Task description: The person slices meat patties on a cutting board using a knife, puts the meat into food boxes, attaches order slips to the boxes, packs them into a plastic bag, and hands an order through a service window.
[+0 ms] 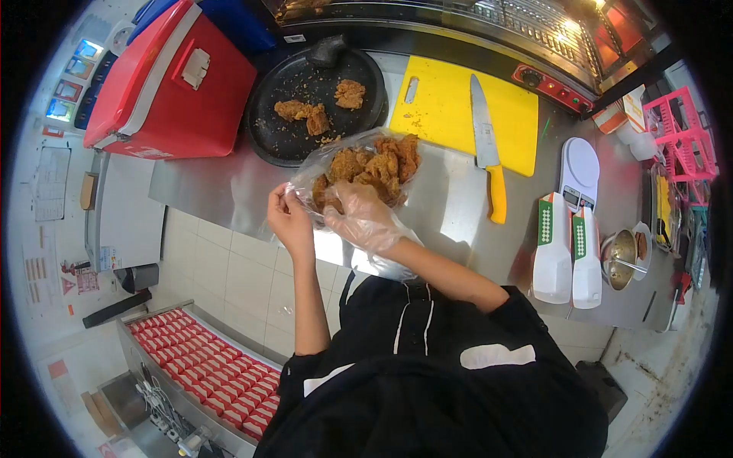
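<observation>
On the steel tabletop (191, 191), fried chicken (397, 164) is held in a clear bag (309, 164) near the front edge. The bag's rim is pinched by the left hand's (289, 220) fingertips; the gloved right hand (365, 217) is placed against the chicken, its finger closure impossible to tell. Toward the back edge, below a lit cabinet (557, 90), a black tray (275, 80), a yellow board (439, 107) and a knife (482, 126) are laid. A red cooler (198, 91) is set at the left end. Tiled floor (237, 282) is seen past the front edge.
</observation>
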A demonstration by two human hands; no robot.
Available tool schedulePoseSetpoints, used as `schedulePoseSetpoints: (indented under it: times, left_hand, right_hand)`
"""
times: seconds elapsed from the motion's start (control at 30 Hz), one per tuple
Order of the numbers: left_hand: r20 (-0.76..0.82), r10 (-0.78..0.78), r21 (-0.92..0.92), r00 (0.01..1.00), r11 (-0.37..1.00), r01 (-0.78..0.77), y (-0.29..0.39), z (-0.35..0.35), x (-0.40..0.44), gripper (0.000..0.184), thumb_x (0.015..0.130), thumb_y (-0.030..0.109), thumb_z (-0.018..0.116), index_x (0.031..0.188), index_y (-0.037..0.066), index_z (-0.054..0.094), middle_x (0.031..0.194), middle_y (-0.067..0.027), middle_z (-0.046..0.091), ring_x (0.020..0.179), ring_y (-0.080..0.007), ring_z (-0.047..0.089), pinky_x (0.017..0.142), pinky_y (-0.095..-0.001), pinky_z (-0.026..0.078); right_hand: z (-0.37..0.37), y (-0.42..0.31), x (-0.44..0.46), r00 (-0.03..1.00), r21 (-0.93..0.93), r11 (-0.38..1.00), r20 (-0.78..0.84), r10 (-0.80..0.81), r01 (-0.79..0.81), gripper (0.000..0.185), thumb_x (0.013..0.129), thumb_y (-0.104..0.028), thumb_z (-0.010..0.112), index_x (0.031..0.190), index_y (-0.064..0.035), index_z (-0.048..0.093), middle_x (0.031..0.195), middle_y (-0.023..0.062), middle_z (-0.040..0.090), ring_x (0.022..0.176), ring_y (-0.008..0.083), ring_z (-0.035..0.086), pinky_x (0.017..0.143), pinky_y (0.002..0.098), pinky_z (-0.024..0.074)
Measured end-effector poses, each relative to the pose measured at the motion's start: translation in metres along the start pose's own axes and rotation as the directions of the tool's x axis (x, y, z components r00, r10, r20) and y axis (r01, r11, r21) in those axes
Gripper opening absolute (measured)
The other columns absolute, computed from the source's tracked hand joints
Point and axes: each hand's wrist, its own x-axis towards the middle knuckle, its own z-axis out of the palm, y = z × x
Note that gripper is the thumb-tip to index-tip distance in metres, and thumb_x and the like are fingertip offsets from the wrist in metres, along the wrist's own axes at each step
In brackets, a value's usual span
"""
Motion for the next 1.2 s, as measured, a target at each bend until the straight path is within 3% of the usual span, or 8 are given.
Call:
schedulePoseSetpoints:
  times: [0.27, 0.37, 0.5, 0.63, 0.83, 0.93, 1.07, 1.2]
  left_hand:
    - [0.15, -0.223, -0.26, 0.963, 0.931, 0.256, -0.025, -0.016, -0.003, 0.021, 0.084, 0.013, 0.055, 0.099, 0.0, 0.046, 0.088, -0.0065, 0.053, 0.081, -0.0112, 0.05, 0.071, -0.0254, 0.042]
    - [0.097, 0.006, 0.271, 0.995, 0.962, -0.032, -0.001, -0.012, -0.011, 0.046, 0.075, 0.021, 0.066, 0.109, 0.001, 0.043, 0.094, -0.0111, 0.052, 0.084, -0.0192, 0.052, 0.075, -0.0313, 0.043]
    - [0.02, 0.29, 0.687, 0.957, 0.692, -0.224, 0.008, 0.007, -0.015, 0.068, 0.062, 0.02, 0.074, 0.117, 0.003, 0.039, 0.099, -0.0159, 0.051, 0.089, -0.032, 0.052, 0.076, -0.039, 0.043]
    - [-0.033, 0.141, 0.554, 0.989, 0.827, -0.1, -0.012, -0.012, 0.0, 0.068, 0.055, 0.012, 0.072, 0.116, 0.005, 0.043, 0.097, -0.0126, 0.05, 0.09, -0.0313, 0.051, 0.076, -0.038, 0.043]
    - [0.065, 0.19, 0.607, 0.98, 0.771, -0.19, 0.041, -0.05, -0.015, 0.063, 0.054, 0.004, 0.066, 0.113, 0.008, 0.046, 0.09, -0.0121, 0.05, 0.083, -0.0288, 0.052, 0.074, -0.0378, 0.042]
    - [0.234, 0.281, 0.552, 0.931, 0.75, -0.365, 0.043, -0.051, -0.02, 0.048, 0.056, 0.005, 0.065, 0.103, 0.006, 0.054, 0.085, -0.0118, 0.053, 0.084, -0.0272, 0.053, 0.073, -0.0378, 0.043]
    - [0.431, 0.369, 0.481, 0.823, 0.678, -0.556, 0.036, -0.034, -0.021, 0.026, 0.063, 0.006, 0.059, 0.088, 0.003, 0.06, 0.079, -0.0114, 0.057, 0.079, -0.0275, 0.055, 0.071, -0.0382, 0.043]
    - [0.766, -0.138, 0.147, 0.627, 0.988, 0.039, 0.035, -0.01, -0.023, 0.022, 0.075, 0.003, 0.043, 0.089, 0.001, 0.06, 0.08, -0.0094, 0.062, 0.072, -0.0163, 0.057, 0.072, -0.0289, 0.045]
  right_hand:
    - [-0.002, 0.006, 0.013, 0.922, -0.096, 0.94, -0.189, -0.339, 0.326, 0.022, 0.077, -0.005, 0.05, 0.098, -0.0041, 0.057, 0.1, 0.0173, 0.056, 0.097, 0.0336, 0.052, 0.086, 0.0409, 0.0415]
    - [-0.039, 0.049, 0.003, 0.662, -0.54, 0.822, -0.55, -0.509, 0.183, 0.019, 0.079, -0.009, 0.05, 0.095, -0.0001, 0.058, 0.095, 0.0185, 0.057, 0.093, 0.0331, 0.054, 0.087, 0.0433, 0.0403]
    - [-0.038, 0.146, 0.02, 0.709, -0.114, 0.812, -0.567, 0.42, -0.572, 0.033, 0.088, -0.027, 0.043, 0.107, -0.0014, 0.053, 0.107, 0.022, 0.052, 0.108, 0.0315, 0.048, 0.086, 0.0427, 0.04]
    - [-0.063, 0.161, 0.029, 0.938, -0.53, 0.788, -0.304, 0.168, -0.313, 0.036, 0.09, -0.033, 0.039, 0.113, -0.0081, 0.051, 0.106, 0.0204, 0.054, 0.105, 0.033, 0.051, 0.083, 0.0432, 0.0409]
    - [-0.101, 0.125, 0.034, 0.835, -0.207, 0.917, -0.515, 0.193, -0.34, 0.019, 0.085, -0.024, 0.051, 0.088, -0.0076, 0.059, 0.091, 0.0198, 0.06, 0.086, 0.0294, 0.058, 0.073, 0.0386, 0.0468]
    - [-0.121, 0.117, 0.045, 0.729, 0.747, 0.63, -0.31, 0.61, -0.21, 0.024, 0.087, -0.024, 0.049, 0.075, -0.0038, 0.055, 0.074, 0.0147, 0.06, 0.074, 0.0255, 0.059, 0.064, 0.0374, 0.0476]
    - [-0.1, 0.185, 0.048, 0.881, -0.245, 0.85, -0.207, 0.425, -0.467, 0.032, 0.089, -0.03, 0.045, 0.091, -0.0025, 0.059, 0.088, 0.0157, 0.061, 0.088, 0.0251, 0.058, 0.073, 0.036, 0.0465]
    - [-0.042, 0.222, 0.067, 0.907, -0.57, 0.715, -0.151, 0.394, -0.405, 0.034, 0.089, -0.028, 0.042, 0.108, -0.0033, 0.056, 0.109, 0.0199, 0.057, 0.103, 0.0276, 0.055, 0.084, 0.0363, 0.0444]
